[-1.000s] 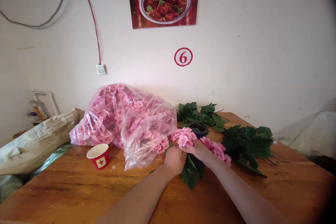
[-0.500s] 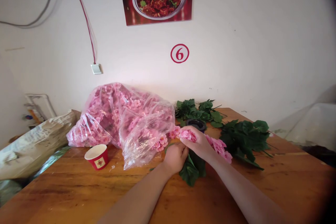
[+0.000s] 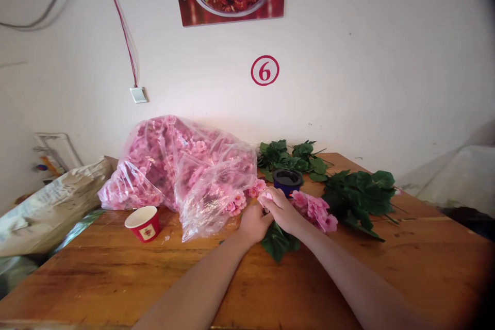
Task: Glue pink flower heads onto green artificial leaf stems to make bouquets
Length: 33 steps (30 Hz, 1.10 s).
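My left hand [image 3: 254, 223] is closed at the middle of the table, against my right hand; what its fingers grip is hidden. My right hand [image 3: 281, 210] is also closed, with a bit of pink flower showing at its fingertips. Green leaves [image 3: 277, 242] hang out below both hands. Pink flowers [image 3: 315, 210] lie just right of my right hand. Behind it stands a dark blue round pot [image 3: 287, 181]. A clear plastic bag full of pink flowers [image 3: 174, 160] lies to the left, with loose blossoms [image 3: 235, 203] at its edge.
A red and white paper cup [image 3: 143, 224] stands on the wooden table [image 3: 96, 289] at the left. Green leaf bunches lie at the back [image 3: 290, 157] and right [image 3: 363, 198]. A large pale sack [image 3: 50, 206] is beyond the left edge.
The view has tilted slightly down. My right hand has closed down over the pink flower beside my left hand, and the blue pot is less covered.
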Each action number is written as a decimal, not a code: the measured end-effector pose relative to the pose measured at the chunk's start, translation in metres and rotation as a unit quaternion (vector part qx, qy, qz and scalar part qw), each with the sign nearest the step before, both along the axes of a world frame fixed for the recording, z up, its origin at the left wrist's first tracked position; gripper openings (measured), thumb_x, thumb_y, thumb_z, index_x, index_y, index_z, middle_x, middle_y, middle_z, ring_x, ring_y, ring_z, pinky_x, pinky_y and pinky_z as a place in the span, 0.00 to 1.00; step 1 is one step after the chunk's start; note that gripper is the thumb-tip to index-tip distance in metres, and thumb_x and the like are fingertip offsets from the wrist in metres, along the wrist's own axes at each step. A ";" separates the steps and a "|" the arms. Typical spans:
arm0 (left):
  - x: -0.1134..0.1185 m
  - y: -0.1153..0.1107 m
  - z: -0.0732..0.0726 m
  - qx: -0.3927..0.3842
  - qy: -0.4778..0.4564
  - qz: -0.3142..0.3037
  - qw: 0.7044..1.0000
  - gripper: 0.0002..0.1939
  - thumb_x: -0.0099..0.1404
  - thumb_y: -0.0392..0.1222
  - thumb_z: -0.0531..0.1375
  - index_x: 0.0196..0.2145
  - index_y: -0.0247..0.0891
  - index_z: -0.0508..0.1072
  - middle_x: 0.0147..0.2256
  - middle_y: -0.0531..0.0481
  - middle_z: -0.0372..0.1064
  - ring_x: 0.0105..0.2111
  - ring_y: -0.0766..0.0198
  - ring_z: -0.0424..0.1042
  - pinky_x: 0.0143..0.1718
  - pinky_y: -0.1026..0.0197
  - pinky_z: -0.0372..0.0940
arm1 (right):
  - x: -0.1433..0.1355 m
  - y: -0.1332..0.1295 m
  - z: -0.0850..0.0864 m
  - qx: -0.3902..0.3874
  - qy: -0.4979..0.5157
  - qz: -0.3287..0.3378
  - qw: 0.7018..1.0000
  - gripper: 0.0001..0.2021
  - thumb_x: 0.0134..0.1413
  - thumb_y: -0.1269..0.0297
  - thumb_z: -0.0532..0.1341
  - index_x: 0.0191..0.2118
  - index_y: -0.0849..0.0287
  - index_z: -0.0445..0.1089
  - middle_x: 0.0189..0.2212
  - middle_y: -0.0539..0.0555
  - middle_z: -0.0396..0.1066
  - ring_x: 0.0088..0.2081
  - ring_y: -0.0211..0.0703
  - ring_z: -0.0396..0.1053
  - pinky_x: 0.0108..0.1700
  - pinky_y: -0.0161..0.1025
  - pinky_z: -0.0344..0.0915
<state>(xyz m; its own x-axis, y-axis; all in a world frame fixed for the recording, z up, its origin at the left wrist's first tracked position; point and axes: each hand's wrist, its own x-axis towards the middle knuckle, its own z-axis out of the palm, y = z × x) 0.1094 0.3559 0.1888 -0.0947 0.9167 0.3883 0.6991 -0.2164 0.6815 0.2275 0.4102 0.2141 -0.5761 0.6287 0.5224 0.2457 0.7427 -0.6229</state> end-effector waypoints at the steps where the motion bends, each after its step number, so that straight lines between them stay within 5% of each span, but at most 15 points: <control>1: 0.000 0.000 0.000 -0.002 0.003 0.002 1.000 0.10 0.60 0.43 0.55 0.32 0.35 0.73 0.29 0.47 0.72 0.34 0.58 0.69 0.37 0.60 0.62 | 0.001 0.001 0.000 0.012 -0.009 -0.001 1.000 0.11 0.64 0.60 0.48 0.34 0.56 0.63 0.36 0.53 0.65 0.42 0.45 0.61 0.48 0.44 0.59; 9: -0.003 0.004 -0.004 -0.014 -0.006 0.011 1.000 0.11 0.61 0.42 0.53 0.30 0.34 0.73 0.30 0.46 0.73 0.35 0.57 0.70 0.36 0.60 0.62 | 0.015 0.000 0.008 0.030 -0.051 0.036 0.998 0.08 0.64 0.61 0.47 0.38 0.55 0.60 0.40 0.54 0.60 0.45 0.43 0.62 0.52 0.43 0.59; 15: -0.006 0.008 -0.008 -0.012 -0.070 -0.011 0.997 0.13 0.62 0.42 0.52 0.28 0.34 0.73 0.29 0.48 0.72 0.32 0.60 0.68 0.35 0.61 0.61 | 0.018 0.001 0.019 -0.012 -0.051 0.043 0.998 0.10 0.58 0.65 0.53 0.43 0.53 0.69 0.43 0.53 0.63 0.46 0.44 0.64 0.52 0.42 0.60; 20: -0.006 0.009 -0.011 -0.033 -0.072 -0.003 0.997 0.14 0.62 0.44 0.52 0.24 0.35 0.71 0.24 0.50 0.68 0.29 0.61 0.66 0.32 0.62 0.59 | 0.016 0.005 0.021 0.018 -0.036 0.003 0.999 0.12 0.50 0.72 0.57 0.34 0.55 0.77 0.32 0.53 0.67 0.36 0.43 0.67 0.40 0.39 0.63; 26: -0.005 0.009 -0.012 -0.020 -0.025 0.005 0.999 0.14 0.62 0.43 0.52 0.23 0.35 0.70 0.23 0.51 0.66 0.27 0.64 0.64 0.30 0.63 0.56 | 0.012 0.006 0.015 0.051 -0.025 0.000 0.998 0.12 0.49 0.75 0.55 0.24 0.56 0.74 0.26 0.52 0.67 0.31 0.41 0.66 0.34 0.37 0.60; 33: -0.002 0.004 -0.003 -0.011 -0.024 -0.012 1.000 0.21 0.64 0.56 0.52 0.27 0.36 0.71 0.24 0.52 0.67 0.27 0.65 0.64 0.28 0.64 0.54 | 0.041 0.012 0.060 0.083 0.064 -0.103 0.989 0.10 0.50 0.70 0.57 0.23 0.56 0.74 0.25 0.52 0.68 0.29 0.42 0.66 0.32 0.37 0.60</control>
<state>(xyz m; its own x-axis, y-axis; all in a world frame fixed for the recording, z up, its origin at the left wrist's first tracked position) 0.1071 0.3602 0.1857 -0.0916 0.9269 0.3639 0.6599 -0.2172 0.7193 0.2684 0.4217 0.2745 -0.3671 0.6254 0.6886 0.3293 0.7797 -0.5325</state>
